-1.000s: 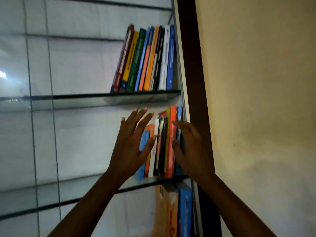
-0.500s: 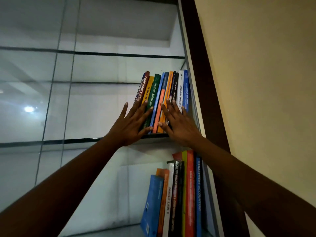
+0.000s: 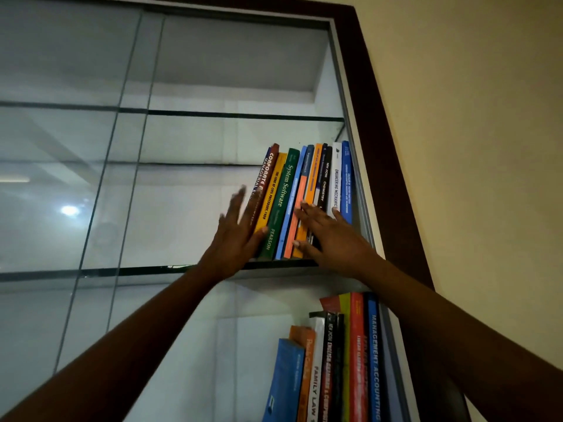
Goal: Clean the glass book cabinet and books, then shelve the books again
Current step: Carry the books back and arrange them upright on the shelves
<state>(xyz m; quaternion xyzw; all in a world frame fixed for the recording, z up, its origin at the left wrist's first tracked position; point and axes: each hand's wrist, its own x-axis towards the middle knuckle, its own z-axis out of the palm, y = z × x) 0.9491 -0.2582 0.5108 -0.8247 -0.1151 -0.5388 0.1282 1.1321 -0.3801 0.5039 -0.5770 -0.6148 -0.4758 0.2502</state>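
Now left hand (image 3: 236,236) shifted beside leaning books (image 3: 307,190), right hand (image 3: 332,236) unmoved on spines

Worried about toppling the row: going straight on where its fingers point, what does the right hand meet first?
The spines of the orange book and black book; the right hand seems to touch them, depth unclear.

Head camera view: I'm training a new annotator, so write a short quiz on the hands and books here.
1. True or false: the left hand grips a cloth.
2. The green System Software book stands in: A) the row the right hand touches; B) the topmost shelf; C) a pile on the floor.
3. In the lower row, what title is on the blue spine beside the red book?
Key: 1 false; 2 A; 3 Management Accounting.
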